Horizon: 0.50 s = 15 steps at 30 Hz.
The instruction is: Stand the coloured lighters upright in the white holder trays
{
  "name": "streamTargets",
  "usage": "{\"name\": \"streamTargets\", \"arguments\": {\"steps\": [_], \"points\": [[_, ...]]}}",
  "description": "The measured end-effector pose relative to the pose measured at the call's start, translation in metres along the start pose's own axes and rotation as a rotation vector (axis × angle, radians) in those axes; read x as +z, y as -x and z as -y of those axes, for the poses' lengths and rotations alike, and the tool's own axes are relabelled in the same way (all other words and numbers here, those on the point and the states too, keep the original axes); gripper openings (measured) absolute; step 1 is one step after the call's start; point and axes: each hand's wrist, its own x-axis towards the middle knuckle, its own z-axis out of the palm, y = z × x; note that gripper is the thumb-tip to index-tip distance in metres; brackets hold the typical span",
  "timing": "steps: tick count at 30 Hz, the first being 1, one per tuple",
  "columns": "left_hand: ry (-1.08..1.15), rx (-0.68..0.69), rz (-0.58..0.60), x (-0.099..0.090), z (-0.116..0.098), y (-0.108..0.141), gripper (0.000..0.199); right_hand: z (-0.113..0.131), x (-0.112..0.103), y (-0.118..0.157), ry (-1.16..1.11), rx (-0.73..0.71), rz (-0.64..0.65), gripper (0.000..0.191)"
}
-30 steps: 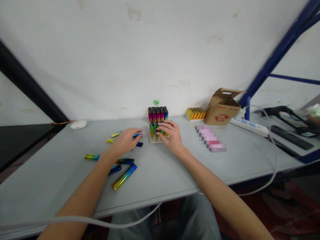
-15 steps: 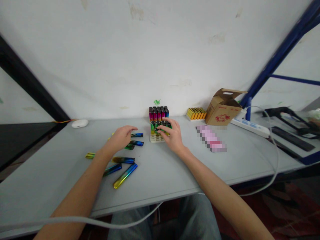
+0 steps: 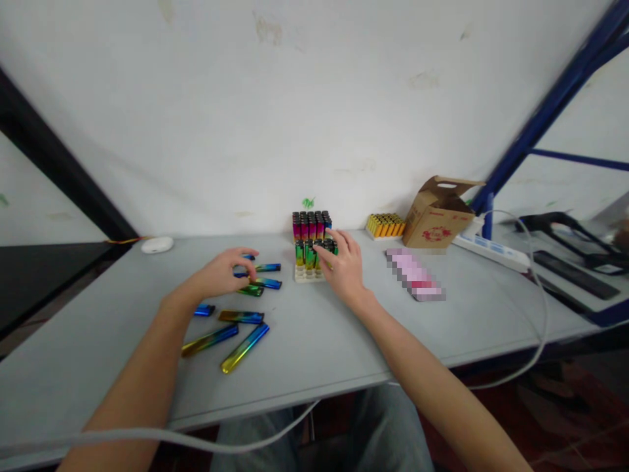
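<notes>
Several shiny blue, green and yellow lighters lie loose on the left of the desk, one of them a blue-yellow lighter (image 3: 246, 347) near the front. My left hand (image 3: 227, 272) is over the rear ones, thumb and fingers apart and curved around a lighter's end, with nothing visibly lifted. A white tray (image 3: 305, 276) at the centre holds upright green lighters (image 3: 309, 254); its front holes are vacant. My right hand (image 3: 344, 265) rests at the tray's right side, fingers spread by the lighter tops. Behind stands a block of pink and blue lighters (image 3: 310, 225).
Orange cylinders (image 3: 386, 225) stand in a tray at the back right, beside an open cardboard box (image 3: 435, 223). A pink blurred item (image 3: 415, 274) lies in front. A power strip (image 3: 494, 249), cable and white case (image 3: 157, 244) are also on the desk.
My left hand has moved slightly left, uncovering more loose lighters. My right hand has shifted a little right, away from the front of the tray, and another green lighter shows more plainly there.
</notes>
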Motion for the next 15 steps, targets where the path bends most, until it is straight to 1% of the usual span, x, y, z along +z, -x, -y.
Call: {"name": "streamTargets", "arguments": {"steps": [2,5,8,11,15], "points": [[-0.038,-0.004,0.068,0.000,-0.003,0.003,0.021,0.002,-0.001,0.000,0.033,-0.027,0.022,0.029],[-0.074,0.026,0.159,0.001,-0.009,0.005,0.026,0.005,-0.003,0.000,0.020,-0.052,0.051,0.033],[-0.090,0.026,0.240,0.001,-0.012,0.007,0.031,0.006,-0.005,0.000,-0.025,0.003,0.057,0.037],[-0.083,0.008,0.241,0.000,-0.008,0.008,0.030,0.003,-0.007,-0.001,-0.063,0.102,0.026,0.036],[-0.031,0.007,0.152,0.002,-0.003,0.006,0.023,-0.005,-0.008,0.000,-0.098,0.191,-0.042,0.030]]}}
